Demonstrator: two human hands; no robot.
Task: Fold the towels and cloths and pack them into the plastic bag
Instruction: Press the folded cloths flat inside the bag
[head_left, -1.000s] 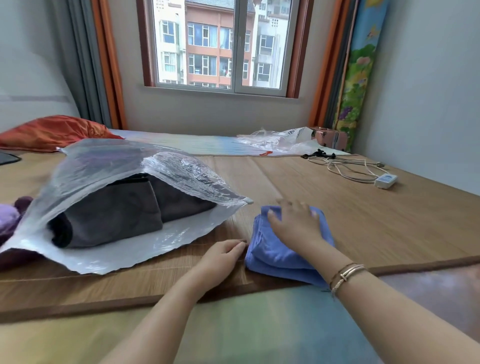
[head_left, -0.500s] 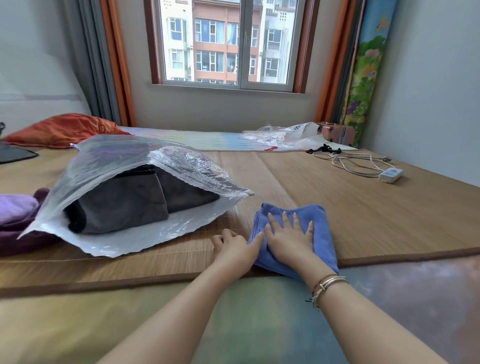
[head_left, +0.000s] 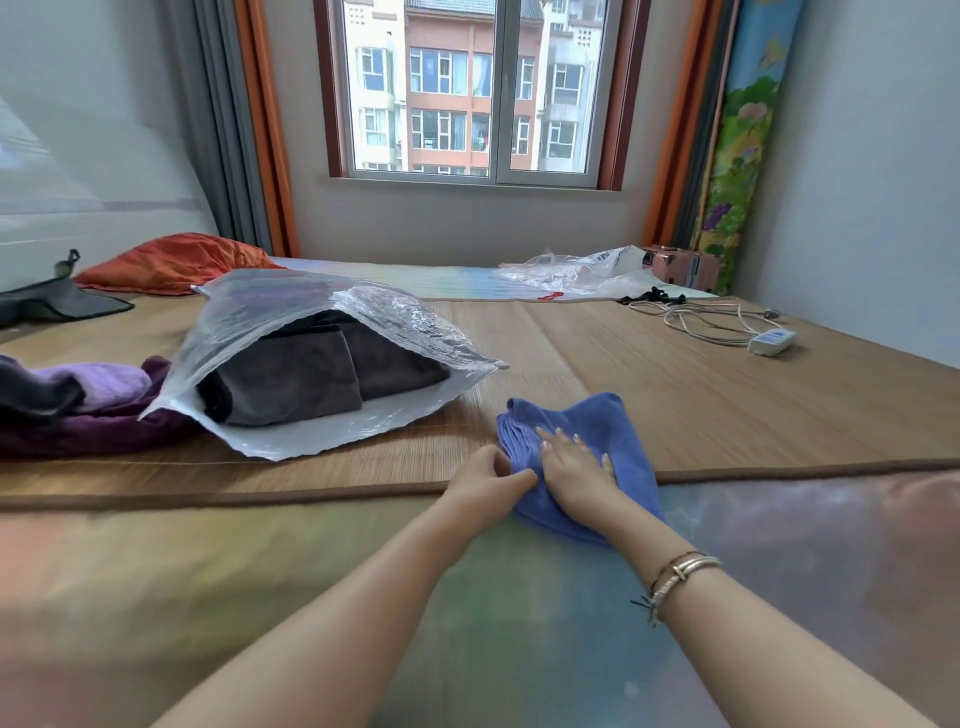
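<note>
Head view: right hand (head_left: 574, 465) flat, left hand (head_left: 485, 480) pinching blue cloth (head_left: 597, 421) on bamboo mat (head_left: 727, 405).

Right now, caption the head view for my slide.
Both hands, right hand flat and left hand gripping, on a folded blue towel beside an open plastic bag holding grey towels.

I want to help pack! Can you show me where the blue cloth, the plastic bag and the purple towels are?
blue cloth (head_left: 597, 421): head view, on its bare far part, beyond the fingers.
plastic bag (head_left: 291, 317): head view, on its clear top flap.
purple towels (head_left: 104, 379): head view, on the light purple one atop the pile.
</note>
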